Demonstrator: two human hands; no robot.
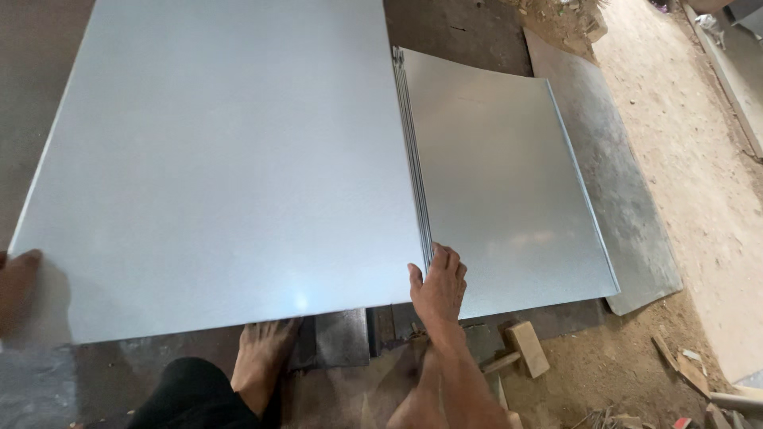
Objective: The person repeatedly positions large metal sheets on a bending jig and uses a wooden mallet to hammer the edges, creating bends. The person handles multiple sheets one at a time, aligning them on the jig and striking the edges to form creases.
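Observation:
A large flat sheet of grey metal (222,159) fills the left and middle of the view. My left hand (16,286) grips its near left corner. My right hand (439,282) grips the near right corner, thumb on the edge, fingers on a stack of thin sheet edges (413,151) that runs away from me. A second shiny metal sheet (501,183) lies to the right of that stack, its right edge folded up. My bare feet (262,357) stand just under the near edge of the large sheet.
A duller, flat metal sheet (628,199) lies on the sandy ground further right. A small wooden block (528,348) and wood scraps (683,369) sit near my right foot. Rubble (568,20) lies at the top.

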